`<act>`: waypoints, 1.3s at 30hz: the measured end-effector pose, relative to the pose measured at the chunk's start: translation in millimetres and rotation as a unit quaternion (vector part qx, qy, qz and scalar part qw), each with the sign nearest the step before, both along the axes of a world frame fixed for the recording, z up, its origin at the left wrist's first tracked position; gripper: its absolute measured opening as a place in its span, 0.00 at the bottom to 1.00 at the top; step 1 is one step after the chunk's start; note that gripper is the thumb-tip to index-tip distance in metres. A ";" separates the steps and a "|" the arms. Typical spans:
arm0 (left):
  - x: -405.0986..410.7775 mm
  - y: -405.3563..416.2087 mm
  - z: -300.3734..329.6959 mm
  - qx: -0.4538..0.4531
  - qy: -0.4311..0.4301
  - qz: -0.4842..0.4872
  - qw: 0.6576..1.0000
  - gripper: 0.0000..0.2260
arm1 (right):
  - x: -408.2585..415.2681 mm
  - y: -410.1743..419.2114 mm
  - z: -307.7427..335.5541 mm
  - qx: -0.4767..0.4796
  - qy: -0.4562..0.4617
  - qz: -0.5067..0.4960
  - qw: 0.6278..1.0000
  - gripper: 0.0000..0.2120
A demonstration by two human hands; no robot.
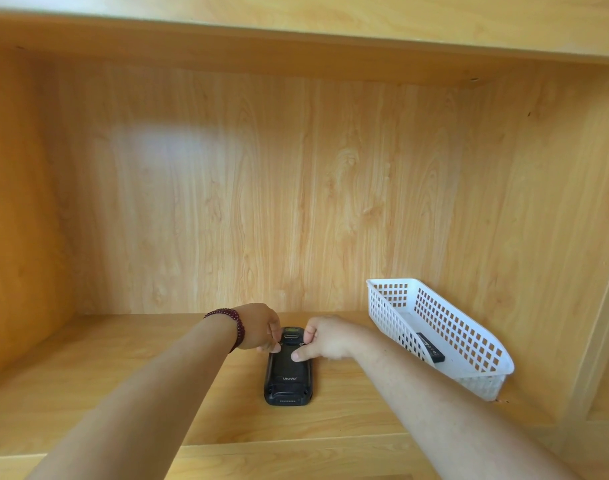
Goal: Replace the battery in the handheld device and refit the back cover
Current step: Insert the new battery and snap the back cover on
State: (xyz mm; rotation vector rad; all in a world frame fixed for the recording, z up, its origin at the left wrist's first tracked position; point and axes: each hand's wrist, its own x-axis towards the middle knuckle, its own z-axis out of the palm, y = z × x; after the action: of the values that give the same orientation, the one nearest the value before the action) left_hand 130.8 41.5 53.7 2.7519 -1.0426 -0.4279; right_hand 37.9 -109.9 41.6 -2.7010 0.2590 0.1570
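A black handheld device [288, 379] lies face down on the wooden shelf, its back cover in place with a small logo showing. My left hand [260, 329] rests at the device's far left corner, fingertips touching the cover's upper edge. My right hand [322, 337] sits at the far right corner, with thumb and fingers pressing on the top of the cover. Both hands grip the upper end of the device. A black battery [429, 348] lies inside the white basket on the right.
A white perforated plastic basket [469, 336] leans against the right wall of the wooden cabinet. The cabinet's back panel stands just behind the device. A dark red bead bracelet [228, 322] circles my left wrist.
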 end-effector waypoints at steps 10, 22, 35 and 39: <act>-2.8 7.5 -12.5 -0.133 0.001 0.030 0.991 0.11 | -3.8 -3.8 -15.5 0.054 -0.048 -0.030 0.997 0.21; 0.1 5.7 -7.5 -0.118 0.032 -0.036 0.992 0.12 | 0.7 -5.5 -17.4 0.071 -0.057 -0.027 0.995 0.22; 7.9 2.2 -7.9 -0.105 0.063 -0.025 0.992 0.12 | 5.1 -8.5 -16.6 0.070 -0.044 -0.020 0.996 0.22; 6.3 2.0 -9.1 -0.130 0.078 0.001 0.988 0.12 | 5.6 -9.1 -17.1 0.073 -0.042 -0.020 0.996 0.21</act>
State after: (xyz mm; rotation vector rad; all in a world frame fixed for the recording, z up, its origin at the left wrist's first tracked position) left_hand 137.1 43.5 44.7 2.4469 -0.9814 -0.4631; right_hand 43.5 -119.0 24.5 -2.5484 0.2660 0.0487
